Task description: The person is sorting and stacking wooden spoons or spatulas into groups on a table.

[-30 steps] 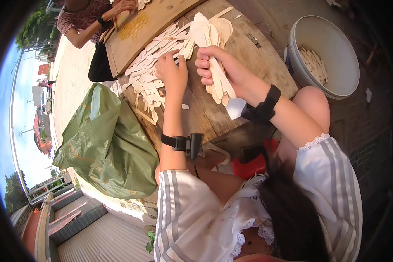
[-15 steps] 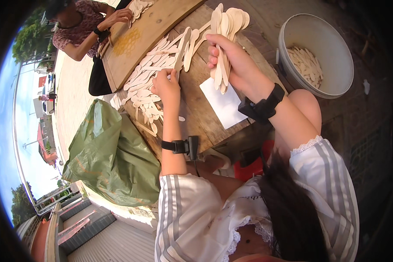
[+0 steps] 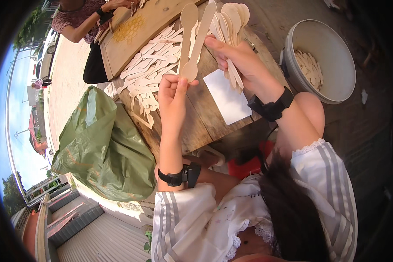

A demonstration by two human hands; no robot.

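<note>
Two wooden spoons [image 3: 188,19] are raised in my left hand [image 3: 174,98], its thumb and fingers pinching their lower ends; one has its bowl up, the other its bowl down. My right hand [image 3: 240,61] grips a bunch of wooden spoons [image 3: 232,19], bowls fanned upward and handles poking out below the palm. Behind my left hand a loose pile of wooden spoons [image 3: 146,65] covers part of the wooden table [image 3: 198,126]. A white sheet of paper [image 3: 227,98] lies on the boards below my right hand.
To the right stands a white bucket [image 3: 343,61] with wooden pieces [image 3: 309,72] at its bottom. A green plastic bag [image 3: 105,148] sits left of the table. Across a wooden board [image 3: 155,17], another person's hands [image 3: 120,4] handle more pieces.
My left hand has lifted from the pile toward the right hand, and two spoons now show clearly in it. My right hand keeps its bunch, slightly lower and further right.
</note>
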